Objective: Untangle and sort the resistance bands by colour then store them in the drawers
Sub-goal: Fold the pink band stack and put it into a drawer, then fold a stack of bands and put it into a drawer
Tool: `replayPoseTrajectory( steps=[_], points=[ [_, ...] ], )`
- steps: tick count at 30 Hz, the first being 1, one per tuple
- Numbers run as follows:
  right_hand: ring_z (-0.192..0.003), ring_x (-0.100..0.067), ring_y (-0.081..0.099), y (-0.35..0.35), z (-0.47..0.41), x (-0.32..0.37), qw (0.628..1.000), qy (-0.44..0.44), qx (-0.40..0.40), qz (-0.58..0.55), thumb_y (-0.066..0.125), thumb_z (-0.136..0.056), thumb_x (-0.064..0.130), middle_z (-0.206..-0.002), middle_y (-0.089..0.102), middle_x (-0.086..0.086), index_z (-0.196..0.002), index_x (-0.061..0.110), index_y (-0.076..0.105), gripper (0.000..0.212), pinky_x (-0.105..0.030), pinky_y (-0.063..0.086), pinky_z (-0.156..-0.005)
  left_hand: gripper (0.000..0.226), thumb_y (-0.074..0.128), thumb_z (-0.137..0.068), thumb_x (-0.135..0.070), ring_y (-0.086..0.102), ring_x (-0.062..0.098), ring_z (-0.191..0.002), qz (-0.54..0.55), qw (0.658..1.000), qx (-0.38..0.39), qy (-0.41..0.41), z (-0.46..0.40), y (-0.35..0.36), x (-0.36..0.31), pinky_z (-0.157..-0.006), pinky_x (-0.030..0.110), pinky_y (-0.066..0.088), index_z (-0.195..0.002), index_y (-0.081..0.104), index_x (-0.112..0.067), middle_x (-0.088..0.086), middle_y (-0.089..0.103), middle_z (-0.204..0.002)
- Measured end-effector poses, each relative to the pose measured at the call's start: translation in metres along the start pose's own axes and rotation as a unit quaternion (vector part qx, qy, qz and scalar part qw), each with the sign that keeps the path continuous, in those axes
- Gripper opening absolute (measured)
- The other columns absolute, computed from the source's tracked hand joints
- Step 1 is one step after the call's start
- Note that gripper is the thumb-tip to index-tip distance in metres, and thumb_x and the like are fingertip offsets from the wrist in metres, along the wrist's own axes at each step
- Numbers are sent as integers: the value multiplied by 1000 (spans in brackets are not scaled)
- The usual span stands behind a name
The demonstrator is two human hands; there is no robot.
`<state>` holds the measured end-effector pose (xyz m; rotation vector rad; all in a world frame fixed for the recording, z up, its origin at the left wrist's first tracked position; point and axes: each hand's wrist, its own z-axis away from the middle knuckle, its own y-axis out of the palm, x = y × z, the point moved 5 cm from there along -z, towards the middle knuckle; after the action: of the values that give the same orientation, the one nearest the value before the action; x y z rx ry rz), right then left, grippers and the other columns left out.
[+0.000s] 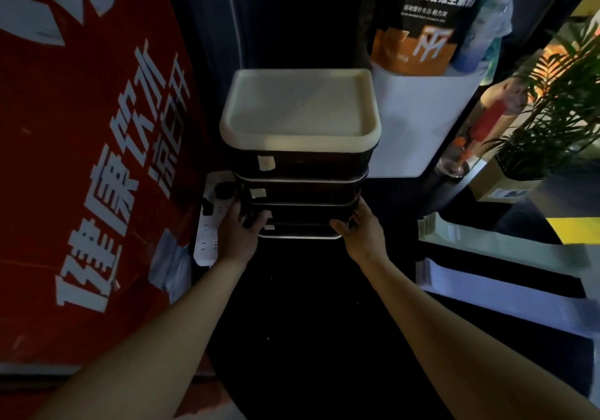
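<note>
- Resistance bands, the flat pale green one (506, 244) and the flat lavender one (506, 293), lie untangled on the dark floor at your right, not yet stored.
- Your left hand (238, 231) grips the left end of a lower dark drawer (298, 215) in the white-topped drawer tower (300, 108).
- Your right hand (360, 228) grips its right end; pull it out evenly next, I judge.

One drawer unit (300, 147) stands at the centre of the frame, with four stacked drawers and one pale label on each drawer front. Two hands, the left hand (235, 233) and the right hand (362, 231), are at the lowest drawers. At right lie two flat resistance bands: one green band (500, 244) and one lilac band (506, 293).
</note>
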<state>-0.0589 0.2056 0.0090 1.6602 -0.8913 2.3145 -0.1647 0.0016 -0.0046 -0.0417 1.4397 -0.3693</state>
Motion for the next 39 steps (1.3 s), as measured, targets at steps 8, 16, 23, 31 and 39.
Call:
replayPoseTrajectory(
  steps=[8,16,23,31,39],
  points=[
    [-97,0,50,-7,51,-2,997,24,-62,-31,63,-89,22,-103,58,11,-131,18,49,44,-16,39,-85,50,63,-88,-20,51,12,-120,34,999,-31,-23,43,-12,11,-100,27,41,-136,47,-19,-2,57,-130],
    [-104,-2,51,-6,80,-14,995,37,-76,-50,65,-87,24,-116,57,8,-127,18,47,45,-4,37,-73,53,61,-90,-22,47,13,-125,-9,999,-45,-24,74,-23,7,-97,23,38,-139,42,-18,0,51,-135],
    [-121,-14,51,-6,87,-23,996,40,-59,-48,63,-88,24,-130,54,0,-135,17,42,52,-28,43,-99,59,59,-91,-22,49,14,-124,-37,998,-45,-30,88,-27,11,-96,22,39,-144,35,-15,2,50,-137],
    [-119,-16,50,-28,95,-47,996,42,-74,38,59,-91,27,-134,48,-2,-136,14,44,49,-28,42,-97,56,64,-88,-19,51,17,-121,-45,994,-60,-73,108,-12,32,-91,26,41,-138,40,-12,2,51,-134],
    [-107,-22,56,-83,96,-88,988,66,-95,102,56,-93,24,-125,49,-9,-127,8,53,38,-30,44,-90,54,62,-89,-19,52,14,-117,-63,993,-6,-98,139,49,32,-90,24,42,-136,39,-8,4,49,-133]
  ],
)
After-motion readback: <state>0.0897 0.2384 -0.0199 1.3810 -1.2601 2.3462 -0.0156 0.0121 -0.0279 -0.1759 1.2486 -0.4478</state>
